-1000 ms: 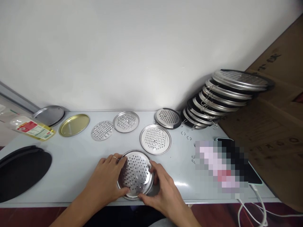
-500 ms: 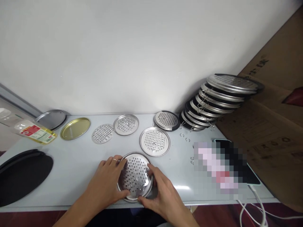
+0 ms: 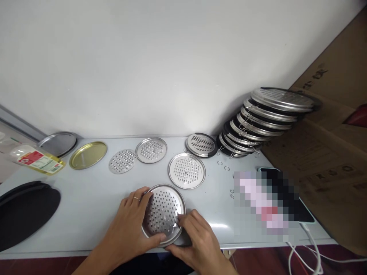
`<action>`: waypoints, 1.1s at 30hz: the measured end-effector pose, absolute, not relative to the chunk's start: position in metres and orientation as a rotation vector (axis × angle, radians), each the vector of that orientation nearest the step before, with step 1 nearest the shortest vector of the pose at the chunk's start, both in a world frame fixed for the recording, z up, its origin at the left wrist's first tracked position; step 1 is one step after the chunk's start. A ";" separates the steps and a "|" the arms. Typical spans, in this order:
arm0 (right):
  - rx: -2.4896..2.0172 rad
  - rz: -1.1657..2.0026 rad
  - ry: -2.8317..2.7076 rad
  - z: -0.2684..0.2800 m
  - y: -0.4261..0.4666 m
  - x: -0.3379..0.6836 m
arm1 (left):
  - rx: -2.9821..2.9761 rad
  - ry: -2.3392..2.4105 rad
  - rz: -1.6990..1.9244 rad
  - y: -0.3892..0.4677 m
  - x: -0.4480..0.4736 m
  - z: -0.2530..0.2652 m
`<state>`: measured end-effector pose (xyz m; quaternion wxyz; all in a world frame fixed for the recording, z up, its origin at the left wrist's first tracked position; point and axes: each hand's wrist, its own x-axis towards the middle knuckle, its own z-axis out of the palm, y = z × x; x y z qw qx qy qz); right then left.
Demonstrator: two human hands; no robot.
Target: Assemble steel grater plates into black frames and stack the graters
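A round metal grater (image 3: 163, 209) with a raised rim lies near the table's front edge. My left hand (image 3: 132, 219) grips its left side, fingers over the far rim and thumb on the near rim. On the right, my right hand (image 3: 197, 238) pinches the lower right rim, with bent fingers on top and the thumb at the near edge. Just beyond lies another round grater plate (image 3: 187, 171). Farther left are a rimmed grater disc (image 3: 151, 150) and a flat perforated disc (image 3: 122, 161). The grater's underside is hidden.
A leaning stack of graters (image 3: 263, 122) stands back right beside a cardboard box (image 3: 315, 160). Nearby are a black-edged grater (image 3: 201, 145) and small wire rings (image 3: 226, 168). At left are a gold lid (image 3: 88, 155), a bottle (image 3: 38, 159) and black discs (image 3: 25, 215).
My right hand has slid down the grater's right rim toward the near edge, its fingers more bent. My left thumb has moved slightly right along the near rim.
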<state>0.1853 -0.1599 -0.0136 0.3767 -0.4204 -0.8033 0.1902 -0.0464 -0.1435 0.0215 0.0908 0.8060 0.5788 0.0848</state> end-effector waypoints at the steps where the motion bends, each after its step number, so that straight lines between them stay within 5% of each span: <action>1: -1.069 0.484 -2.049 -0.014 -0.160 0.185 | 2.393 1.723 0.273 -0.143 -0.045 0.020; 33: -1.065 0.514 -2.047 -0.010 -0.158 0.185 | 2.553 1.650 0.181 -0.136 -0.033 0.038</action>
